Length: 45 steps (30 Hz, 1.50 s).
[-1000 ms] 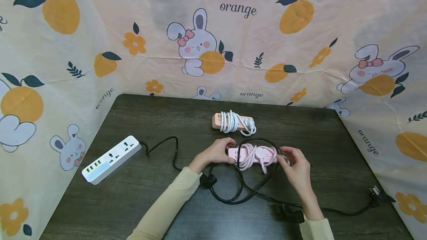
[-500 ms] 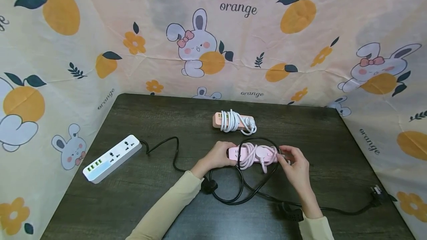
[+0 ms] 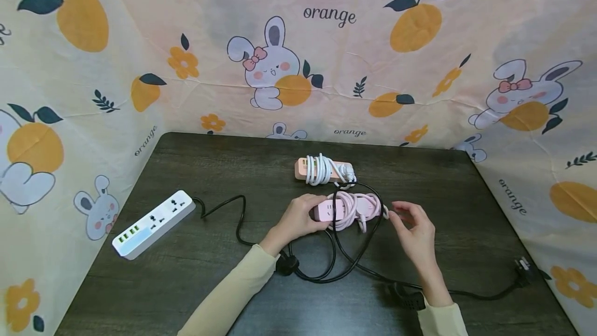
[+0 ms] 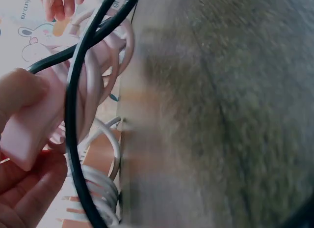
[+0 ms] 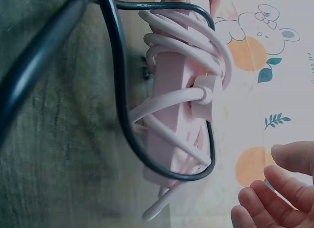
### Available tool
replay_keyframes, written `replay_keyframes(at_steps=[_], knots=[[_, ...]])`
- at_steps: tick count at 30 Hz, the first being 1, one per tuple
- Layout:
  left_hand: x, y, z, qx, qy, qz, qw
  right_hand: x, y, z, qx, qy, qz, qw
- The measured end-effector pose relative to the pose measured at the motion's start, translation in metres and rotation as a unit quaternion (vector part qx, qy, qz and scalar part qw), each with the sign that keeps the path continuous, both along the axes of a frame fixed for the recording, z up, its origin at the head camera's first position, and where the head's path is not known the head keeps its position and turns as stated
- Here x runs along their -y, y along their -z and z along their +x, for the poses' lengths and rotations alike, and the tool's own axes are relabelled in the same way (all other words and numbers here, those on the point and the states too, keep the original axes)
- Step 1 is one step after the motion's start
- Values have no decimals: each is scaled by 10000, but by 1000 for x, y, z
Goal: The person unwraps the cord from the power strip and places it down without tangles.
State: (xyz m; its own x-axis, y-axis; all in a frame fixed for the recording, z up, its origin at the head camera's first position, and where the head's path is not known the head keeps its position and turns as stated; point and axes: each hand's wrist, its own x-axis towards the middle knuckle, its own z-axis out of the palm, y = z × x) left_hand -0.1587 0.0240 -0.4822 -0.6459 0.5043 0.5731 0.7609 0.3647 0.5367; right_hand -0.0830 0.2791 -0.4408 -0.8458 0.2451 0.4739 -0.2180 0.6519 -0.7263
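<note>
My left hand [image 3: 298, 217] grips the left end of a pink power strip [image 3: 324, 211], thumb on one face and fingers behind it, as the left wrist view shows. Its own pale pink cord [image 5: 184, 48] is wound round its body, and its plug sits in the strip. A loop of black cable [image 3: 334, 222] hangs over and around the strip. The strip looks raised off the table. Beside its right end is my right hand [image 3: 415, 229], fingers loosely bent with nothing in them; the right wrist view shows it apart from the strip.
A white power strip [image 3: 154, 224] lies at the left, its black cable running across the table to a plug [image 3: 523, 274] at the right. An orange power strip [image 3: 300, 169], wrapped in white cord [image 3: 319, 170], lies behind. Patterned cloth [image 3: 210, 102] walls the dark table [image 3: 210, 165].
The pink power strip has moved back and slightly left in my left hand, carrying the black loop along. My right hand has come off its right end.
</note>
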Motion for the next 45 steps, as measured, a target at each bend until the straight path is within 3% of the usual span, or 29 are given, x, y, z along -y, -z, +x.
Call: replay_keyframes(at_steps=[8, 12, 17, 22, 26, 31, 34, 39, 42, 45], knots=[[13, -8, 1, -873, -106, 507, 9948, 16, -24, 6, -141, -89, -127, 9998], [20, -15, 1, -1171, -196, 675, 9906, 11, -12, 0, 60, -96, -125, 9999], [25, -23, 3, -1147, -170, 824, 9898, 17, -7, -5, 599, -133, 34, 9981], [27, -22, 5, -952, -152, 860, 9916, 26, -8, -11, 1103, 16, 31, 9939], [27, -18, 5, -862, -148, 925, 9919, 29, -6, -17, 1642, 281, -512, 9847], [28, -15, 4, -797, -89, 1023, 9915, 30, -3, -22, 2088, 128, -1224, 9702], [28, -14, 4, -780, -75, 1028, 9916, 29, -3, -21, 1925, 22, -1407, 9712], [30, -10, 1, -687, -140, 1003, 9925, 29, -6, -14, 966, -330, -1378, 9852], [32, -7, 0, -595, -211, 1035, 9926, 28, -9, -8, 257, -761, -1208, 9894], [34, -5, -2, -477, -188, 1235, 9910, 27, -15, 0, -448, -1498, -1119, 9813]])
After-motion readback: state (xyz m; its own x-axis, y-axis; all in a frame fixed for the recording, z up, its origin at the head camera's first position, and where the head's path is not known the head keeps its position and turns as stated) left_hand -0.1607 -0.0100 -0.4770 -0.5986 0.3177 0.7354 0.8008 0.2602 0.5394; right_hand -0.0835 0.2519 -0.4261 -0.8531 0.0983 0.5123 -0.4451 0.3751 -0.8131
